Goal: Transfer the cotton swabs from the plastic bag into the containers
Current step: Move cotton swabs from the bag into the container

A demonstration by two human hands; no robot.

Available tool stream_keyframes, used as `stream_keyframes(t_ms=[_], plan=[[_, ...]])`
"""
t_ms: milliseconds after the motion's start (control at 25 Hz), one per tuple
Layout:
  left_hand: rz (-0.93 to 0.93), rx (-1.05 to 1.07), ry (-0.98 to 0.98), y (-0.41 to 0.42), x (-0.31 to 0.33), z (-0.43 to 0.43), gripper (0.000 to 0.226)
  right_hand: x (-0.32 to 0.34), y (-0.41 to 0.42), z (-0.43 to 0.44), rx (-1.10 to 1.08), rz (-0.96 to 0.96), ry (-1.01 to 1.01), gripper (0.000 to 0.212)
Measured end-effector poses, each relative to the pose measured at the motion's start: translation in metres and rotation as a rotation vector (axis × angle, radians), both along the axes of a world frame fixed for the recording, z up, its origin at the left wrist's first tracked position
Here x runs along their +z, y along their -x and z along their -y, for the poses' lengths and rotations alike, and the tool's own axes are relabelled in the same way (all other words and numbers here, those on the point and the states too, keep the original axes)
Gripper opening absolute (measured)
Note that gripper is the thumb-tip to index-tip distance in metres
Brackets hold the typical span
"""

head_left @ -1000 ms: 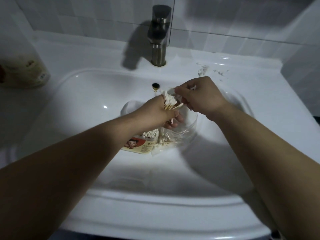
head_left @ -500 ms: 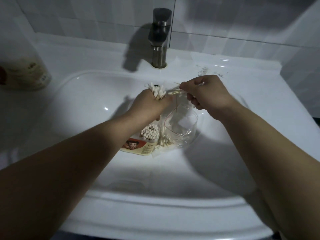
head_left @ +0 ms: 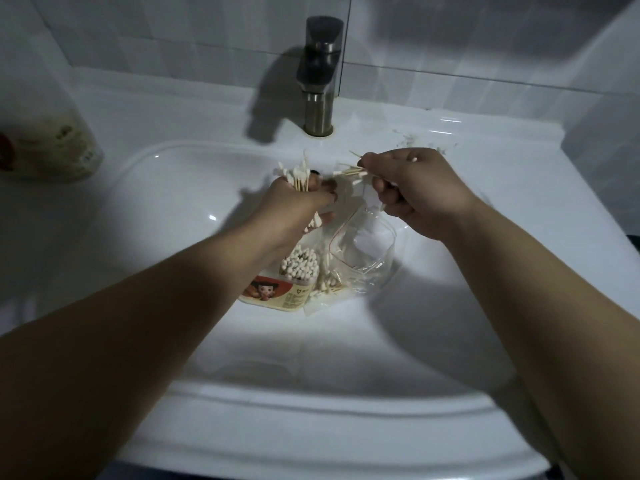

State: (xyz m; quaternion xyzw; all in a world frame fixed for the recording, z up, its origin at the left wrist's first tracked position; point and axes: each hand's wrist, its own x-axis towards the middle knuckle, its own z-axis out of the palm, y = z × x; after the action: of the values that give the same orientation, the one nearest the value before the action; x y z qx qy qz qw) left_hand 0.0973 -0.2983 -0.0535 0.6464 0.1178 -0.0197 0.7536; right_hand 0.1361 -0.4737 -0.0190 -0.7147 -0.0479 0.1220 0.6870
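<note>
My left hand (head_left: 298,206) grips a bunch of cotton swabs (head_left: 294,174) upright, white tips fanned above the fist. My right hand (head_left: 412,188) pinches a few swabs (head_left: 349,172) that point left toward the bunch. Both hands hover over the middle of the white sink (head_left: 166,209). Below them lies a labelled container (head_left: 298,268) packed with swabs, tips showing. Beside it on the right stands a clear, empty container (head_left: 363,247). A clear plastic bag (head_left: 332,289) with loose swabs lies under and between the two.
A metal tap (head_left: 320,77) stands behind the basin, the overflow hole just behind my left hand. A bottle (head_left: 52,143) stands on the ledge at far left. Small white scraps (head_left: 415,142) lie on the ledge behind my right hand.
My left hand has lifted its bunch up and to the left, uncovering the full container. My right hand has drawn a few swabs away to the right.
</note>
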Motion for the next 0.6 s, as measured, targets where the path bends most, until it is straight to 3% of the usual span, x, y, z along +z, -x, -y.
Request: stream_keyframes(t_ms=[160, 200, 280, 360, 400, 480, 560, 600], plan=[[-0.008, -0.072, 0.076, 0.0052, 0.0028, 0.003, 0.053, 0.0003, 0.0009, -0.0015, 0.048, -0.064, -0.076, 0.013], [-0.007, -0.08, 0.081, 0.0042, 0.0013, 0.0027, 0.047, -0.0001, 0.001, -0.0016, 0.054, -0.079, -0.083, 0.012], [0.001, -0.111, 0.102, 0.0045, 0.0021, 0.0013, 0.011, -0.0015, 0.0012, -0.0021, 0.067, -0.099, -0.081, 0.011], [-0.033, -0.124, 0.074, 0.0049, 0.0014, 0.0002, 0.038, -0.0025, 0.002, -0.0028, 0.081, -0.108, -0.074, 0.011], [-0.029, -0.118, 0.066, 0.0061, 0.0031, 0.0007, 0.039, -0.0025, 0.0025, -0.0031, 0.083, -0.108, -0.072, 0.011], [-0.011, -0.124, 0.063, 0.0055, 0.0027, 0.0007, 0.011, -0.0024, 0.0023, -0.0034, 0.055, -0.089, -0.076, 0.012], [-0.049, -0.088, 0.091, 0.005, 0.003, 0.0002, 0.034, -0.0017, 0.0006, -0.0023, -0.009, -0.058, -0.092, 0.012], [-0.061, -0.057, 0.116, 0.0028, 0.0021, 0.0, 0.033, -0.0019, -0.0008, -0.0014, -0.037, -0.046, -0.104, 0.012]])
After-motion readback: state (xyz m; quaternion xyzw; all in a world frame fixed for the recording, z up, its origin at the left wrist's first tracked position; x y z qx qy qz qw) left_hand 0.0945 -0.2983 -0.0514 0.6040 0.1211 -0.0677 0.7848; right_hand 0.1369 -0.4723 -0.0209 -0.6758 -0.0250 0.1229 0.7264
